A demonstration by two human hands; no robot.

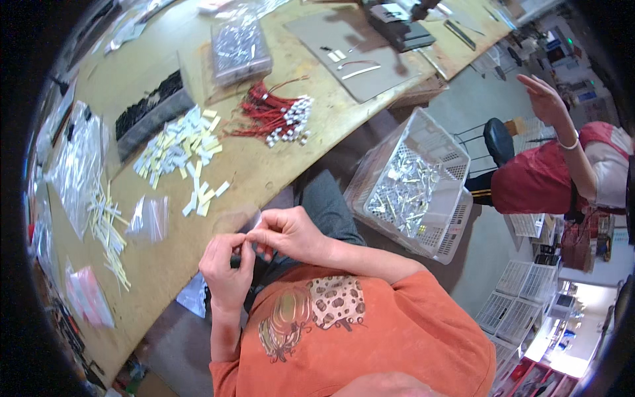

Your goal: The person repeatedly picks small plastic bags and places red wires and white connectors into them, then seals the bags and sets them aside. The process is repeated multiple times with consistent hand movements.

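My left hand (225,266) and my right hand (291,234) meet at the table's near edge, fingertips pinched together. Between them is a small clear plastic bag (239,220), its film standing out beyond the fingers; whatever it may contain is hidden. Just past my hands lie loose pale yellow and white strips (204,197), spilling from a larger pile (175,147). A bundle of red wire leads with white connectors (281,116) rests farther back. To the left of my hands lies a stack of small clear bags (149,218).
A bin of black parts (151,114) and a box of small bagged pieces (241,51) stand on the table (264,173). Thin yellow sticks (106,228) lie left. A white crate of filled bags (433,142) sits right; beyond it is another person (549,173).
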